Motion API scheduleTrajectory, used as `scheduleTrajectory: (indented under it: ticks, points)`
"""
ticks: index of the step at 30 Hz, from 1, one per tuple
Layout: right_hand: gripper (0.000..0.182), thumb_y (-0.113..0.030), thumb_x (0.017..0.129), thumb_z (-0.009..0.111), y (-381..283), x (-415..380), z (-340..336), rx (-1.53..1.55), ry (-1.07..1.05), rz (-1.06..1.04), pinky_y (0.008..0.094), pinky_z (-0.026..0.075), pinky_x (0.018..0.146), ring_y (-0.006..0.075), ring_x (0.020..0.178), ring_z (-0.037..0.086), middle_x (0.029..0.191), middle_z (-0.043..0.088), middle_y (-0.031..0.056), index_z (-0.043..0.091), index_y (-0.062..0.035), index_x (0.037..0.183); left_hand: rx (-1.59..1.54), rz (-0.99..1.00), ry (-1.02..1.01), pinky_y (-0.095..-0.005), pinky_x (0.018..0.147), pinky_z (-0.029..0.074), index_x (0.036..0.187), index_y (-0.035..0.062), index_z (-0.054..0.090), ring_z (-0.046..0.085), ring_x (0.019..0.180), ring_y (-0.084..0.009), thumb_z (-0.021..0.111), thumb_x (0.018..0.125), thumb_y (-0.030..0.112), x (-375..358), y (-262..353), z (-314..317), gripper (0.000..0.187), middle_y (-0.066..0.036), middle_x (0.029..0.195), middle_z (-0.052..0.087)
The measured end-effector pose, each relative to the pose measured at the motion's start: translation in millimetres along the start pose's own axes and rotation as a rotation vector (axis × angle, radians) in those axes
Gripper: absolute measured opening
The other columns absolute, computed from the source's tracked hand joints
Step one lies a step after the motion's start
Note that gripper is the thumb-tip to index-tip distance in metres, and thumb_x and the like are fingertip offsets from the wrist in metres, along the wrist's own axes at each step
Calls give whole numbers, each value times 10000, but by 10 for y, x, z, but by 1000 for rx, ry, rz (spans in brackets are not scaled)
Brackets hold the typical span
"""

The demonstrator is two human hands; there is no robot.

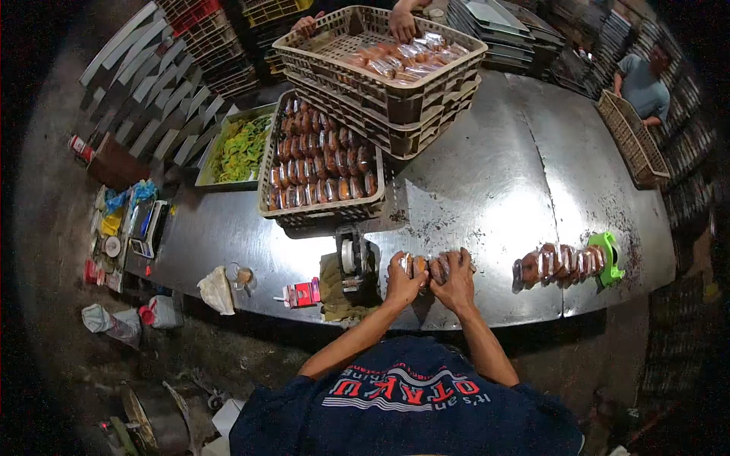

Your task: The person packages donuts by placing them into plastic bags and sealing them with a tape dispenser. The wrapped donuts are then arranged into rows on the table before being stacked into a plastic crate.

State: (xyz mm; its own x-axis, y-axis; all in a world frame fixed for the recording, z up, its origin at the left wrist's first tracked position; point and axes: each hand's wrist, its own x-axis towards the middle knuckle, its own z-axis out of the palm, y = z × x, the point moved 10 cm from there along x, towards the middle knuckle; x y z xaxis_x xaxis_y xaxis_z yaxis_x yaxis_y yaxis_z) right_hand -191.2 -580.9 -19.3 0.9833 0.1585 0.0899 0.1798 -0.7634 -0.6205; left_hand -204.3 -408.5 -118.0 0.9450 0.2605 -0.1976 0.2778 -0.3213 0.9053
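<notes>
Near the front edge of the metal table, my left hand [404, 281] and my right hand [455, 283] close from either side around a short row of brown wrapped pastries [435, 267]. Just left of my left hand stands a black tape dispenser [351, 260] on a dark green cloth [333, 292]. Farther right, another row of wrapped pastries [559, 264] lies against a green tape dispenser [608, 258]. Behind the black dispenser, a crate [325, 211] holds several rows of wrapped brown pastries.
Stacked crates [403, 106] hold wrapped goods, with another person's hands [402, 26] at the top one. A second person [645, 85] holds a crate [635, 144] at right. A tray of greens [242, 149], red packs [304, 293], and a glass [242, 277] are left.
</notes>
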Motion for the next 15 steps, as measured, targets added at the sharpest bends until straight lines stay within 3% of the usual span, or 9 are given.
scheduleTrajectory:
  ticks: [7,10,15]
  points:
    - [690,-210,695,782,-117,118,12,23,-46,-74,564,398,1027,507,1302,350,1329,396,289,449,-69,1283,20,15,91,-445,1075,368,1437,-21,285,412,1295,-406,819,736,309,-65,64,-142,941,-261,1394,388]
    - [680,-233,700,783,-324,157,123,-62,-74,-231,582,399,987,503,1277,354,1288,462,224,470,-47,1274,-12,-26,121,-440,1081,367,1437,-44,275,416,1303,-402,822,734,312,-133,101,-303,959,-266,1410,384]
    - [657,-248,718,771,-532,156,240,-57,-67,-269,586,396,979,498,1272,356,1260,492,183,478,-29,1263,-62,-76,163,-447,1078,376,1444,-65,257,429,1306,-398,824,726,344,-177,93,-594,1002,-270,1413,398]
